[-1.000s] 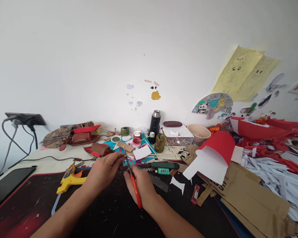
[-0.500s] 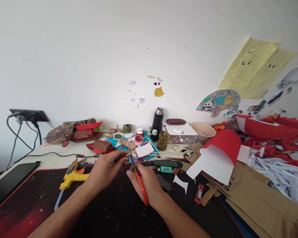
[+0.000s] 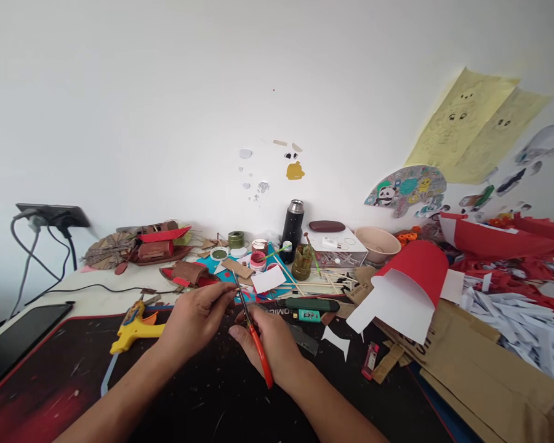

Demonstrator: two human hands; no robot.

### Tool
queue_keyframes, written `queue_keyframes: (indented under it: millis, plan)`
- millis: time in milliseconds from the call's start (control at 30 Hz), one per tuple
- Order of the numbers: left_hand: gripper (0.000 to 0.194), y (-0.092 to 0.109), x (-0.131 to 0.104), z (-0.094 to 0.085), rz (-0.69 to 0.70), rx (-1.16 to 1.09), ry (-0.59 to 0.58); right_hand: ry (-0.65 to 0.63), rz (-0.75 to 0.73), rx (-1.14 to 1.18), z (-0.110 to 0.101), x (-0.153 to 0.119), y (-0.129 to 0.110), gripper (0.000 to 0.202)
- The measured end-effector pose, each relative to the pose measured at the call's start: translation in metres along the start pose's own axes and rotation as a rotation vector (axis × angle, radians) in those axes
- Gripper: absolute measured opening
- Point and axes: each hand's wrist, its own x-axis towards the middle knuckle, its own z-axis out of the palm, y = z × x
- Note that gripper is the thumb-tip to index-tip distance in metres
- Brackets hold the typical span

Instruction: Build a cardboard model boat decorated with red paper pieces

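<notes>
My right hand (image 3: 274,341) is wrapped round the orange handles of a pair of scissors (image 3: 261,355), whose dark metal blades point away and a little left. My left hand (image 3: 196,317) is closed in a pinch just left of the blades. Between its fingertips is a thin wooden stick, mostly hidden by the fingers and close to the blades. Beyond the scissor tips lie a brown cardboard strip (image 3: 237,268) and a white paper piece (image 3: 268,279) on a blue sheet (image 3: 206,263).
A yellow glue gun (image 3: 136,332) lies left of my left arm on the black mat (image 3: 198,394). Paint pots, a black flask (image 3: 292,226) and thin sticks stand or lie behind. To the right are a green knife (image 3: 312,304), rolled red paper (image 3: 415,271), cardboard (image 3: 484,369) and white scraps.
Both hands have shifted slightly left with the scissors. The light stick end seen between the blades earlier is now hardly visible.
</notes>
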Motion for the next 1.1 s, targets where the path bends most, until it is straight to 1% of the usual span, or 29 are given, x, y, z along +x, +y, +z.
queue_keyframes:
  millis: [167,267,367,633,933,1100]
  plan:
    - [0.031,-0.002,-0.003,0.005,0.026,0.061,0.006,0.005,0.035,0.052,0.001,-0.001,-0.003,0.013]
    - [0.033,-0.002,-0.003,0.007,0.019,0.099,-0.001,0.032,0.096,0.002,0.004,0.000,-0.006,0.014]
    - [0.031,-0.001,-0.002,0.007,-0.027,0.080,-0.015,0.039,0.122,-0.046,0.006,0.001,-0.009,0.013]
    - [0.032,0.001,0.000,0.002,-0.120,-0.025,-0.076,-0.009,0.057,0.059,0.000,0.000,-0.005,0.011]
    - [0.032,0.005,0.003,0.000,-0.204,-0.102,-0.110,-0.016,0.047,0.025,0.001,-0.002,-0.003,0.017]
    - [0.036,0.009,0.003,-0.001,-0.250,-0.090,-0.122,-0.015,0.034,0.008,0.001,-0.001,-0.003,0.019]
